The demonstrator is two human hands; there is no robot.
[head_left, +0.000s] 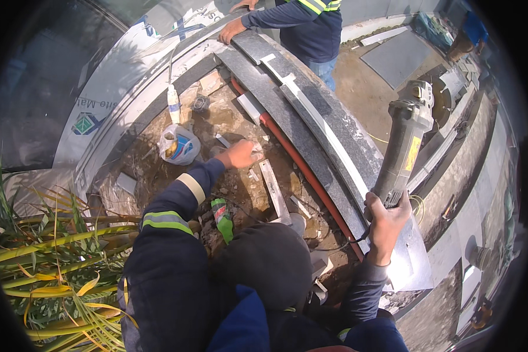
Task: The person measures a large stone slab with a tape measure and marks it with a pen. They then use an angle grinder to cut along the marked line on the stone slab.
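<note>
The angle grinder [400,146] is held up at the right, above the outer side of the dark stone slabs [290,120], its body gripped by the closed fingers of the right hand [388,220]; whether its disc is turning cannot be told. The left hand [240,154] is lowered over the rubble bed [217,117], its fingers curled beside pale chips, and whether anything is pinched in them cannot be made out. The work is judged to be partway along: long slabs are set out along the curve, with a pale strip [328,135] laid on them, and one end is touched by a co-worker's hand [232,30]. Much appears to be left, since the orange pipe [305,167] is uncovered and the bed is littered with offcuts, a plastic bag [179,145] and a green bottle [222,220]. No cut is seen being made.
</note>
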